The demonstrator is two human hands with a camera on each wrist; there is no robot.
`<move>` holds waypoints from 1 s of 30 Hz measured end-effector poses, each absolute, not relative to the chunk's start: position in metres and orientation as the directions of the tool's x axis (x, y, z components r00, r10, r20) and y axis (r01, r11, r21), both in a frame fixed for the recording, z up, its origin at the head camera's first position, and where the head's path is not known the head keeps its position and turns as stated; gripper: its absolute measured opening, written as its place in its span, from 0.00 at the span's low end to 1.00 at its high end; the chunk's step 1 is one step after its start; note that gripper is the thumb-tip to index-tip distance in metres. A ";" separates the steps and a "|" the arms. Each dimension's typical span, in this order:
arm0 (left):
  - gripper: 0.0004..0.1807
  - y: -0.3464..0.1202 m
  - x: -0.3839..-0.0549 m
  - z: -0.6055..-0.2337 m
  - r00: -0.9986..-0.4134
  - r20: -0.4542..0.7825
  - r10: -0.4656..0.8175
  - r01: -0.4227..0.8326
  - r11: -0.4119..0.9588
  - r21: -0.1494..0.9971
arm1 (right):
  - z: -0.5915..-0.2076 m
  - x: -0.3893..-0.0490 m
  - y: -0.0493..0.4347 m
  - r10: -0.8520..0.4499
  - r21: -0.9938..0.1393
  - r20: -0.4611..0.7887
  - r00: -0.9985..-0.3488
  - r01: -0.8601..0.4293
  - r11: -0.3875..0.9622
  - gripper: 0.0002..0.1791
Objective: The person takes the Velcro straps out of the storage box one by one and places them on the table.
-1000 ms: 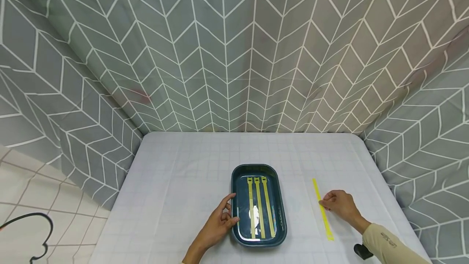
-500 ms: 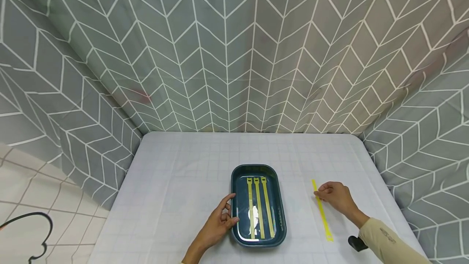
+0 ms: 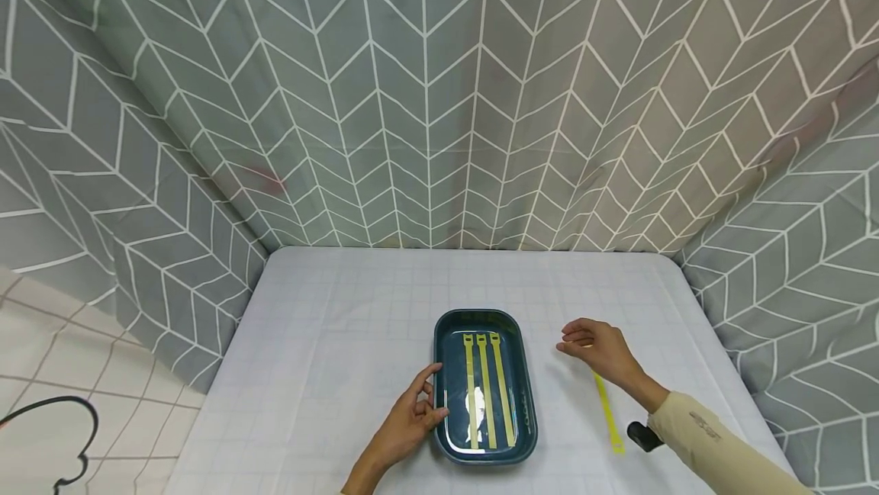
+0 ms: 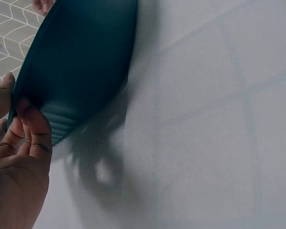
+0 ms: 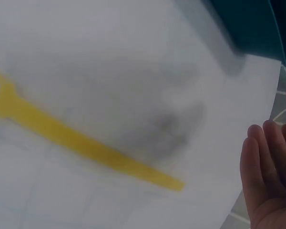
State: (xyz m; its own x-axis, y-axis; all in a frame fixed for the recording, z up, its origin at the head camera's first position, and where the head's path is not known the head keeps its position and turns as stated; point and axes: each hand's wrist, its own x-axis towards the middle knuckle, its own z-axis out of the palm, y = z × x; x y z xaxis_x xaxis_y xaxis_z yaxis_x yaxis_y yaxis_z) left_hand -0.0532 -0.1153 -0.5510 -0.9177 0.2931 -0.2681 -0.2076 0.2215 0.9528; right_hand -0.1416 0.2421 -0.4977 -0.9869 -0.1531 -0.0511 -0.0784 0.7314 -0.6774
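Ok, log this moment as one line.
left hand: grips dark teal tray by rim; right hand: over white tablecloth, holding nothing; three yellow slotted straps: inside tray; fourth yellow strap: on tablecloth

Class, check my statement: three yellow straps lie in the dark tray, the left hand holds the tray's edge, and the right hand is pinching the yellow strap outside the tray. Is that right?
Not quite: the right hand isn't pinching the outer yellow strap. The right wrist view shows it lying on the white tabletop, apart from the hand. The rest stands.
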 end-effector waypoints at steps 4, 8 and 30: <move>0.39 -0.116 -0.052 -0.550 -0.919 -0.266 0.291 -0.212 0.204 0.956 | -0.490 -0.145 0.227 -0.212 -0.668 -0.022 -0.977 -0.143 0.730 0.17; 0.39 -0.117 -0.052 -0.550 -0.920 -0.259 0.295 -0.207 0.195 0.959 | -0.482 -0.147 0.212 -0.258 -0.657 -0.012 -0.966 -0.187 0.730 0.16; 0.38 -0.118 -0.052 -0.553 -0.918 -0.252 0.308 -0.205 0.178 0.962 | -0.482 -0.137 0.135 -0.672 -0.568 -0.122 -0.731 -0.503 0.651 0.19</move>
State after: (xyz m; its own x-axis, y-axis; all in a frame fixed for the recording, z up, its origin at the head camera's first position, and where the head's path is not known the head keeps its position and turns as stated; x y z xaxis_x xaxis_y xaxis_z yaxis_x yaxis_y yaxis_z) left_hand -0.0516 -0.1178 -0.5530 -0.9175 0.3076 -0.2521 -0.2048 0.1780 0.9625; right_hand -0.1369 0.1347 -0.4825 -0.7306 -0.6717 -0.1223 -0.5032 0.6509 -0.5684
